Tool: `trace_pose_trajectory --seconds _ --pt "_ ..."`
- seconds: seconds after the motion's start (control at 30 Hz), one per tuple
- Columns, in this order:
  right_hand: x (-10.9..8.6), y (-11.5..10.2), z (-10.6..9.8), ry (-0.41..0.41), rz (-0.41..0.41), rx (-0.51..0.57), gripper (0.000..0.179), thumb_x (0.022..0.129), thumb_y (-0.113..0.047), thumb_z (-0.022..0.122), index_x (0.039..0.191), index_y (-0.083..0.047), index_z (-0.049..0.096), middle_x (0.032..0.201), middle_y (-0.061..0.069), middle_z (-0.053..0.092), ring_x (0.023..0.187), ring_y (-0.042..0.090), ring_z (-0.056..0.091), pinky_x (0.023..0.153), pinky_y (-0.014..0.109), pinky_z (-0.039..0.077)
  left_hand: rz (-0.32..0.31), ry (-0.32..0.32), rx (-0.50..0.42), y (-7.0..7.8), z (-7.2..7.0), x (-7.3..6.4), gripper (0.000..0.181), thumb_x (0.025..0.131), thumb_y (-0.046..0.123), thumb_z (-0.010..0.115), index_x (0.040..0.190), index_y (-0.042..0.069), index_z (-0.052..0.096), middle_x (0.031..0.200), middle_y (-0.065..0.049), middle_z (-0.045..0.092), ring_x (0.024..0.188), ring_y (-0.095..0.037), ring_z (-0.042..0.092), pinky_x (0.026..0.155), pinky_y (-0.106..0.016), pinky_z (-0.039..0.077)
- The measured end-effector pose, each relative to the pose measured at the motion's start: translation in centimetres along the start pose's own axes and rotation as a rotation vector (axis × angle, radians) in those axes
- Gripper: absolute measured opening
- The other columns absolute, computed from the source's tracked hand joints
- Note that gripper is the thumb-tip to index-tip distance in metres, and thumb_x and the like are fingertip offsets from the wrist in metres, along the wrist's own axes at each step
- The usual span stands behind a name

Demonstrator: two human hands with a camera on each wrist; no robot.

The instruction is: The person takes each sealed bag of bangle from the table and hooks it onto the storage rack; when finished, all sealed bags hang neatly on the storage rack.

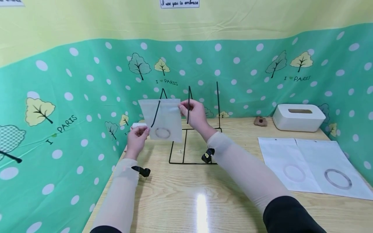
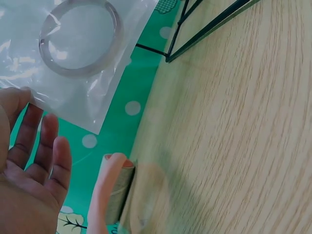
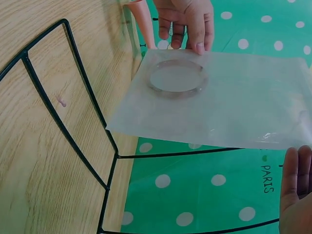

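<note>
Both hands hold a translucent bag with a bangle-like ring inside, near the bottom. My left hand pinches its lower left edge between thumb and forefinger. Up at the top right corner, my right hand grips the bag, beside a second upright prong. A black wire rack stands on the table under and behind it. One of the rack's prongs shows in front of the bag from just below its top edge downward; its peak rises behind. In the right wrist view, the bag stretches between both hands.
Two more bags with rings lie flat at the right. Behind them stand a white tissue box and a small brown lump. A pink-handled thing with a pale cylinder lies by the left edge. Patterned green cloth surrounds the table.
</note>
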State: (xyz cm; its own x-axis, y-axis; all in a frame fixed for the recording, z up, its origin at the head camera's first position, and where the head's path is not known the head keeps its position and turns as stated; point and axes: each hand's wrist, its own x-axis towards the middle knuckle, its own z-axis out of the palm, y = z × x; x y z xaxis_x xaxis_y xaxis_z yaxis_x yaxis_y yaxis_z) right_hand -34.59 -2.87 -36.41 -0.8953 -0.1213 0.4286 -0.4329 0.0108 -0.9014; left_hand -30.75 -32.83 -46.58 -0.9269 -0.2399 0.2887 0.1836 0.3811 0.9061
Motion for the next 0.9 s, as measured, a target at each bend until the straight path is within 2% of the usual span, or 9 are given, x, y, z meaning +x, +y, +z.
trace_pose_trajectory --seconds 0.13,0.47,0.7,0.77,0.9 --pt "-0.07 -0.24 -0.03 0.002 -0.005 -0.019 0.013 0.102 -0.021 0.073 0.103 -0.008 0.075 0.091 0.009 0.068 0.080 0.025 0.067 0.069 0.035 0.060 -0.015 -0.012 0.008 0.10 0.07 -0.01 0.039 0.101 0.042 0.071 0.120 0.008 0.073 0.111 -0.008 0.066 0.096 -0.020 0.061 0.077 -0.023 0.054" --pt "-0.04 -0.31 -0.18 -0.001 -0.011 -0.020 0.013 0.101 -0.022 0.073 0.103 -0.009 0.076 0.092 0.008 0.068 0.081 0.024 0.067 0.075 0.044 0.060 -0.049 -0.028 0.031 0.47 0.27 -0.14 0.038 0.102 0.041 0.069 0.122 0.008 0.072 0.111 -0.011 0.067 0.098 -0.023 0.061 0.076 -0.025 0.053" --pt "-0.14 -0.28 -0.32 -0.002 -0.008 -0.031 0.014 0.100 -0.023 0.075 0.104 -0.009 0.077 0.093 0.007 0.069 0.082 0.024 0.068 0.069 0.034 0.058 -0.058 -0.033 0.034 0.52 0.36 -0.12 0.038 0.102 0.041 0.070 0.121 0.008 0.072 0.110 -0.010 0.068 0.097 -0.022 0.061 0.074 -0.025 0.052" --pt "-0.12 -0.24 -0.39 -0.003 -0.009 -0.038 0.015 0.100 -0.024 0.075 0.104 -0.010 0.077 0.094 0.006 0.070 0.082 0.023 0.069 0.070 0.036 0.059 -0.061 -0.032 0.029 0.46 0.36 -0.09 0.037 0.101 0.040 0.071 0.121 0.009 0.073 0.110 -0.010 0.068 0.098 -0.022 0.061 0.074 -0.025 0.052" --pt "-0.08 -0.12 -0.54 -0.012 -0.002 -0.031 0.014 0.100 -0.023 0.076 0.106 -0.010 0.076 0.096 0.006 0.071 0.083 0.024 0.070 0.076 0.049 0.060 -0.046 -0.042 0.026 0.49 0.40 -0.10 0.034 0.101 0.037 0.072 0.120 0.009 0.073 0.113 -0.009 0.067 0.099 -0.022 0.062 0.075 -0.024 0.053"
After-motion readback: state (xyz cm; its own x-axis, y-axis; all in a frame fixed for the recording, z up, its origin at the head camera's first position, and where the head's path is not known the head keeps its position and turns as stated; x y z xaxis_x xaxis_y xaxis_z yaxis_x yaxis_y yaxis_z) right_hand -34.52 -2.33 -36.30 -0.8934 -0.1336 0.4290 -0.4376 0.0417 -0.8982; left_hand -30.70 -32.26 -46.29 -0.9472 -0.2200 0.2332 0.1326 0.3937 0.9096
